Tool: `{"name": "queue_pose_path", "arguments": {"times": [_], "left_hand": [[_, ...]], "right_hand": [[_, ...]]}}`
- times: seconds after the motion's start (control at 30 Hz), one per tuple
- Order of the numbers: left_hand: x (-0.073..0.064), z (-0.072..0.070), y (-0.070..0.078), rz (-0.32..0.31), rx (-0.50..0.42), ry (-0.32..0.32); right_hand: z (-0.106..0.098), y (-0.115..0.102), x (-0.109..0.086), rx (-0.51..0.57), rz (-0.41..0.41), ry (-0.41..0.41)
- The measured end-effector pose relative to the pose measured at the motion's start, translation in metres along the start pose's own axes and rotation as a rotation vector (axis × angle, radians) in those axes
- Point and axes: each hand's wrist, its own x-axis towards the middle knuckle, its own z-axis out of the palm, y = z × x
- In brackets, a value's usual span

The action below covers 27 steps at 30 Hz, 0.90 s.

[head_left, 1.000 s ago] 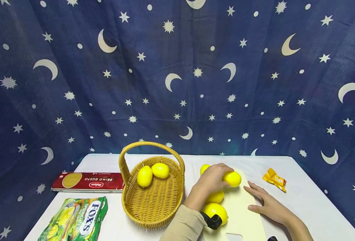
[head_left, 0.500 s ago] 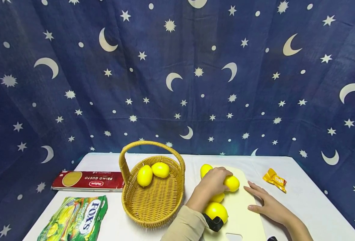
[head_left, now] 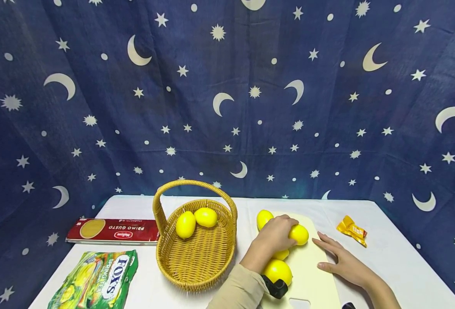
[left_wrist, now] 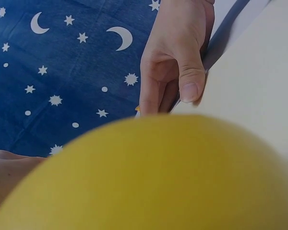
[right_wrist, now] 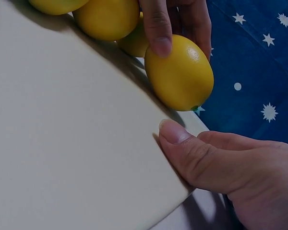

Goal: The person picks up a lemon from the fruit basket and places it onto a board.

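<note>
My left hand point(head_left: 275, 236) grips a lemon point(head_left: 299, 234) over the pale cutting board point(head_left: 304, 266), fingers over it and thumb at its near side. In the right wrist view the held lemon point(right_wrist: 182, 76) shows its green-tipped end. More lemons lie along the board's left side: one point(head_left: 264, 217) at the back, one point(head_left: 280, 255) partly hidden under the hand, and one point(head_left: 277, 272) by the wrist camera. My right hand point(head_left: 339, 259) rests at the board's right edge with fingers spread; its thumb point(right_wrist: 182, 146) touches the edge. A large lemon point(left_wrist: 153, 177) blocks much of the left wrist view.
Left of the board stands a wicker basket point(head_left: 196, 266) with an arched handle and two lemons point(head_left: 186, 225) inside. Further left lie a red spaghetti pack point(head_left: 113, 231) and a green Fox's candy bag point(head_left: 96, 279). An orange-wrapped snack point(head_left: 352, 231) lies at the right.
My left hand has lowered the lemon slightly toward the board and stayed about there in the last half second. The right hand has not moved.
</note>
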Motion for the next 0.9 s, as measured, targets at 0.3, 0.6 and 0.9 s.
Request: {"name": "queue_pose_path", "arguments": {"times": [0.3,0.6,0.9], "left_hand": [[-0.0008,-0.0020,-0.0003,0.008,-0.008,0.011],[-0.0005,-0.0021,-0.0004,0.020,0.001,0.017],[-0.0008,-0.0030,-0.0023,0.010,-0.013,0.024]], "right_hand": [[0.0000,-0.0002,-0.0007,0.005,-0.011,0.007],[-0.0009,-0.0009,-0.0008,0.004,0.003,0.000],[-0.0004,-0.0007,0.0006,-0.007,0.009,-0.006]]}}
